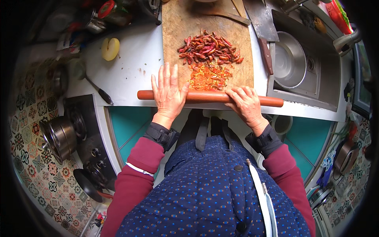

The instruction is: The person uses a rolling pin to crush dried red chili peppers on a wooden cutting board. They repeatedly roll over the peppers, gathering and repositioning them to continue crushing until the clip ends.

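A reddish wooden rolling pin (204, 96) lies crosswise at the near end of a wooden cutting board (174, 38). My left hand (168, 90) rests flat on its left part, fingers spread and pointing away from me. My right hand (245, 102) is curled over the right part of the pin. Just beyond the pin are crushed chili flakes and seeds (208, 77). Whole dried red chilies (207, 47) are heaped behind them on the board.
Half an apple (110, 49) sits on the white counter at left, near a black-handled utensil (100, 91). A cleaver (263, 32) lies right of the board, beside a sink with a metal basin (288, 60). A wooden utensil (231, 16) lies at the board's far end.
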Available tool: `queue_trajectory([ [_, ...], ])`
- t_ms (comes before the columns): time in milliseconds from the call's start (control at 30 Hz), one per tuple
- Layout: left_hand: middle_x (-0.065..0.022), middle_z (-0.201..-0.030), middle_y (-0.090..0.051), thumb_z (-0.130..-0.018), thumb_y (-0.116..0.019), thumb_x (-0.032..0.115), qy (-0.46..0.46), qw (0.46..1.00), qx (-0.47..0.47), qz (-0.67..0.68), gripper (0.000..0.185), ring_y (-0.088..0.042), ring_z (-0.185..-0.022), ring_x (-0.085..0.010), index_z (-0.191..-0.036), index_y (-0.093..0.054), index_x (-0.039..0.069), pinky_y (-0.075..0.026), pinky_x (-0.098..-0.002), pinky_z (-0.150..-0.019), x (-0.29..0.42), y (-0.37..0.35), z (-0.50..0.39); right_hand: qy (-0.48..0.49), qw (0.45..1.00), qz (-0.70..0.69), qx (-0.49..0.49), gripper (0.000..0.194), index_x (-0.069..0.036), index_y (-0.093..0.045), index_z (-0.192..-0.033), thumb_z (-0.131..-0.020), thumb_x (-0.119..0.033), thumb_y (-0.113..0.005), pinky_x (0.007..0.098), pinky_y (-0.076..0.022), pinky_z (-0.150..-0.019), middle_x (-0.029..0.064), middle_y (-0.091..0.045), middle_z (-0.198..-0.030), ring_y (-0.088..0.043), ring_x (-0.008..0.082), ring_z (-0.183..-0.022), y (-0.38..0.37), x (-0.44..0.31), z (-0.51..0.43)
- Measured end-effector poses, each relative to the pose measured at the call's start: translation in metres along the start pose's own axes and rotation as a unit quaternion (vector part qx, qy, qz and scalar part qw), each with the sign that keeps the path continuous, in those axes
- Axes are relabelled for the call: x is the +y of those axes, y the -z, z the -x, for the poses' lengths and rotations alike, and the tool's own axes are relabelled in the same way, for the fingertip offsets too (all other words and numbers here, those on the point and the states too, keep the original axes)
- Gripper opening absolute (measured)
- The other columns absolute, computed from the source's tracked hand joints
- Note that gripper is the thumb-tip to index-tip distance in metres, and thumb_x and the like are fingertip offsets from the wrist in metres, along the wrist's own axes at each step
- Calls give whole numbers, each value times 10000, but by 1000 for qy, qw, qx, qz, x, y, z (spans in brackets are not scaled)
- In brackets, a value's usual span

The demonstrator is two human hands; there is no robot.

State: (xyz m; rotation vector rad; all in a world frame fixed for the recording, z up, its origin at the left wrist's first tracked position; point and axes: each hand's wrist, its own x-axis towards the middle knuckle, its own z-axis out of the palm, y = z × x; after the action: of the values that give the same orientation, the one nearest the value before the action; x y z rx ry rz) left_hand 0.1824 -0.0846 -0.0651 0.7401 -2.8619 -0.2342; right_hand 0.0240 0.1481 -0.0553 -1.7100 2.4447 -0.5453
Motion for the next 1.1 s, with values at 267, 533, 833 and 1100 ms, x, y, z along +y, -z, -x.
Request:
queue_trajectory([
  [267,-170,-1568,-335,-958,-556,416,-11,1000,2,-21,644,-300,-1439,-386,-1485,-395,83,-157,-569,-1179,-4,-12,-41,-149,983,95,39,559,-190,-457,-1476,-950,-342,-568,464,-235,-1162,52,-443,-1506,-357,261,-1422,-14,9,-43],
  [533,-177,-1568,-320,-997,-496,393,4,998,67,-3,600,-287,-1435,-388,-1495,-358,89,-166,-542,-1183,-5,-15,-76,-155,977,92,112,540,-180,-440,-1474,-971,-349,-546,516,-240,-1149,60,-423,-1517,-326,264,-1440,-16,30,-74],
  [833,-150,-1571,-335,-994,-446,460,3,999,30,-35,605,-288,-1443,-360,-1480,-409,102,-142,-538,-1188,-6,-19,-45,-189,974,98,78,555,-207,-467,-1465,-945,-361,-584,516,-270,-1137,30,-461,-1498,-376,277,-1410,-27,16,-51],
  [1100,-176,-1567,-323,-976,-507,445,36,998,48,5,637,-299,-1429,-394,-1477,-382,73,-156,-574,-1173,-1,-11,-58,-191,971,84,113,553,-175,-416,-1490,-987,-376,-526,531,-227,-1152,59,-406,-1537,-319,267,-1451,-20,14,-62],
])
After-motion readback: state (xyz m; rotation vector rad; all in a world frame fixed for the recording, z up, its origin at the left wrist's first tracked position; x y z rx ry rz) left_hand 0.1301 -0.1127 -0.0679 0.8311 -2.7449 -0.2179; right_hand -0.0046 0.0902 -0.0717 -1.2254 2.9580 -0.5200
